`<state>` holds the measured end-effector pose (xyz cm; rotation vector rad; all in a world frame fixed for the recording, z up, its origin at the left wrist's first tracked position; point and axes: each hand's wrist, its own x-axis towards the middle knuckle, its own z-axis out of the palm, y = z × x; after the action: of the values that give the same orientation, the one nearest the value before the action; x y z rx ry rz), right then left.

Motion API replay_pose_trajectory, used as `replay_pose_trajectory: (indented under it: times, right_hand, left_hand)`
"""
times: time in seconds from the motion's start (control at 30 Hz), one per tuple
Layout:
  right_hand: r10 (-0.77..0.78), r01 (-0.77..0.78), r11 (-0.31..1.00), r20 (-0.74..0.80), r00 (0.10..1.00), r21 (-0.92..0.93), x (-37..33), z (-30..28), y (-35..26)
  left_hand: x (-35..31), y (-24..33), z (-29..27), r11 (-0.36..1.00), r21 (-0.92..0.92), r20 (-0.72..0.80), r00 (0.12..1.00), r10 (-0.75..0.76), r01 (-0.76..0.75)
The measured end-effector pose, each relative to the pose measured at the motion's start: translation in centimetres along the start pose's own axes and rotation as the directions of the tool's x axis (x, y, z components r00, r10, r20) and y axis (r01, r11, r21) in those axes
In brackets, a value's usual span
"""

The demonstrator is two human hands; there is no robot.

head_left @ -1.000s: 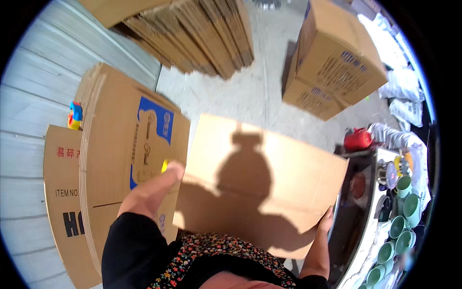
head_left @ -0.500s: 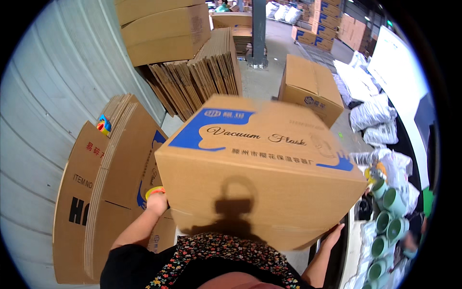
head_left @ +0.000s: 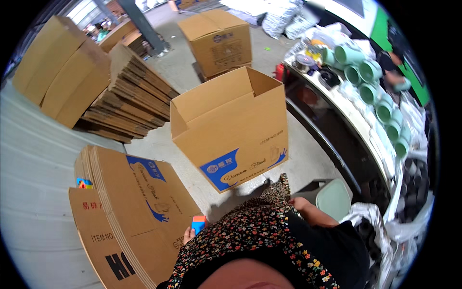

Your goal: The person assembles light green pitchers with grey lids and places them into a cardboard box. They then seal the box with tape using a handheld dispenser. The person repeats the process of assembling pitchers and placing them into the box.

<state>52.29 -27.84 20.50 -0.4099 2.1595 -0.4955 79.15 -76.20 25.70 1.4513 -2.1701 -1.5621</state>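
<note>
The open-topped cardboard carton [head_left: 245, 139] stands upright on the pale concrete floor [head_left: 269, 219] in front of the person, well apart from both hands, its open end facing up and its blue printed patch low on the near side. The left hand [head_left: 188, 235], half hidden by the floral apron [head_left: 231, 226], has its visible fingers closed on a small blue and orange handheld tool [head_left: 198, 224]; it is just beside the stack of flattened cartons [head_left: 149, 192] that leans near the corrugated wall [head_left: 33, 192]. The right hand [head_left: 300, 204] is at the apron's other edge, its fingers bent and partly covered, so whether they grip the cloth cannot be told; next to it is a dark item with a pale green top [head_left: 334, 201]. A second tool [head_left: 84, 183], blue, yellow and red, sits at the upper end of the leaning stack. Behind the open carton are a closed carton [head_left: 219, 50] and, to the left, a row of folded cartons [head_left: 130, 91]. To the right, a bench [head_left: 357, 118] bears mint-green cylindrical containers [head_left: 349, 55] lying on their sides, mouths outward
</note>
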Motion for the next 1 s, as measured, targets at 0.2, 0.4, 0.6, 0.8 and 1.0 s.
replay_pose_trajectory:
  times: [0.2, 0.4, 0.6, 0.8, 1.0]
  right_hand:
    - [0.039, -0.026, 0.990, -0.097, 0.995, 0.136, -3.9, -0.8, -0.1]
    - [0.403, -0.244, 0.855, -0.290, 0.868, 0.457, -6.4, -1.9, 6.9]
    - [0.486, -0.346, 0.800, -0.192, 0.852, 0.491, -8.9, 0.6, 17.4]
    - [0.590, -0.356, 0.677, -0.187, 0.785, 0.644, -12.2, -5.0, 25.2]
    - [0.761, -0.093, 0.299, -0.178, 0.624, 0.950, -12.3, -9.8, 30.0]
  left_hand:
    - [1.0, 8.8, 3.3, 0.981, -0.127, 0.172, 0.970, 0.170, -0.149]
    - [-0.3, 20.7, 11.1, 0.960, -0.208, 0.399, 0.880, 0.258, -0.188]
    - [-0.4, 26.7, 24.8, 0.968, -0.191, 0.601, 0.760, 0.249, -0.166]
    - [-4.9, 37.2, 38.2, 0.948, -0.079, 0.697, 0.662, 0.275, -0.310]
    - [-6.0, 43.6, 50.9, 0.915, -0.129, 0.833, 0.458, 0.309, -0.382]
